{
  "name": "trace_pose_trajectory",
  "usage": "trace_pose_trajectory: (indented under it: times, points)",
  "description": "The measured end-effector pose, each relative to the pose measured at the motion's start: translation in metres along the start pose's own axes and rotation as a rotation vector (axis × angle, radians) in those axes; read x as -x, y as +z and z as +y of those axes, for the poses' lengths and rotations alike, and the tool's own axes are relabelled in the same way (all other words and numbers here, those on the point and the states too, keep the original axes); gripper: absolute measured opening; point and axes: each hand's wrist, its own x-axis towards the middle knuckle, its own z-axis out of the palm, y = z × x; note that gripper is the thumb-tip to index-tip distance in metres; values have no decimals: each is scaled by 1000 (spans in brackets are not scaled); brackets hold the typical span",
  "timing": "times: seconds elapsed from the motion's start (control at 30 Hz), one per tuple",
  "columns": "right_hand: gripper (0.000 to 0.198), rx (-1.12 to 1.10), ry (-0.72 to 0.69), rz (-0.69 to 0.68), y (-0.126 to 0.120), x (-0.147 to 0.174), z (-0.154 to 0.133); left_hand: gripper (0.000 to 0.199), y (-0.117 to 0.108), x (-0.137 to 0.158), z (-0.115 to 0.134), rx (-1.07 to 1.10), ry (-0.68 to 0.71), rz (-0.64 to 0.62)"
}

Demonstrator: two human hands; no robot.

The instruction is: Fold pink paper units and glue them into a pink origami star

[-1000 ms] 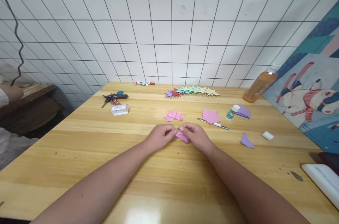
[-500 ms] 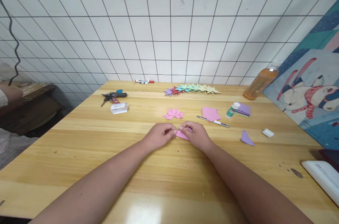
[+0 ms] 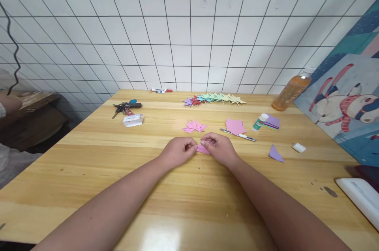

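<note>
Between my two hands lies a small folded piece of pink paper (image 3: 203,149), close to the wooden table top. My left hand (image 3: 180,152) pinches its left tip between thumb and forefinger. With thumb and fingers closed, my right hand (image 3: 219,148) grips the right part and covers some of it. Just beyond my hands rests a pink folded-paper leaf shape (image 3: 194,126). To its right, a stack of pink paper sheets (image 3: 236,126) lies partly over a slim craft knife or pen (image 3: 247,138).
Along the back sits a row of coloured paper leaves (image 3: 216,98). On the right are a glue stick (image 3: 259,122), purple paper triangle (image 3: 275,153), eraser (image 3: 299,148) and tilted bottle (image 3: 291,89). Keys (image 3: 126,106), a white box (image 3: 133,120) and a marker (image 3: 161,91) lie left.
My right hand's fingers have shifted slightly over the pink paper, and less of it shows. Both hands stay in nearly the same place.
</note>
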Motion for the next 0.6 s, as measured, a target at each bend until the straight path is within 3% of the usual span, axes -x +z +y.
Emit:
trace_pose_trajectory:
  times: [0.1,0.43,0.6]
  points:
    - [27,-17,65,7,-1,1,-3,23,0,-2,-1,83,-30,5]
    - [18,-67,136,21,-2,-5,1,24,4,-3,-4,253,-79,-31]
    - [17,-60,106,52,-5,-6,6,25,1,-5,-7,300,-129,-39]
